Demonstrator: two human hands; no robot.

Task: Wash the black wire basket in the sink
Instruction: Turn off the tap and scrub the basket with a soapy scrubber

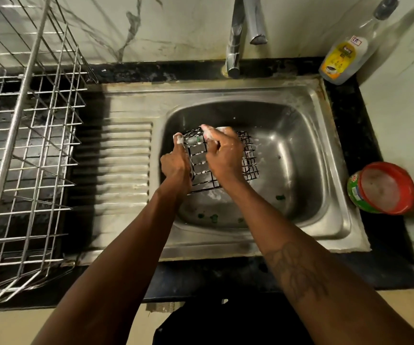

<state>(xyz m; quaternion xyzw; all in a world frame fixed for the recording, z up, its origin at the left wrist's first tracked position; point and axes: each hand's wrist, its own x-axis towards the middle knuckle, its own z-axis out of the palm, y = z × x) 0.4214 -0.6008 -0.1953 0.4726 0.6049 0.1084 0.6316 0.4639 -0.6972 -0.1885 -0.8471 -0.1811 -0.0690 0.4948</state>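
A dark stone counter (pixel 225 275) holds a shiny steel sink (pixel 225 93) with a ribbed side. Down in its bowl is the soapy black wire basket (pixel 249 158); the left hand (pixel 176 165) grips its left edge and the right hand (pixel 224 155) curls round a foamy white wad (pixel 209 133) on top. Farther off are a silver wire rack (pixel 26 145), a red-rimmed tub (pixel 385 188), a clear bottle (pixel 342 58), a steel tap (pixel 235 46) and a marble wall (pixel 176 26).

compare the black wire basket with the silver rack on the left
The black wire basket is dark, small and soapy; the silver rack is pale, larger. The left hand grips the basket in the sink, right hand on it; the rack stands untouched beside it. Both are wire grids.
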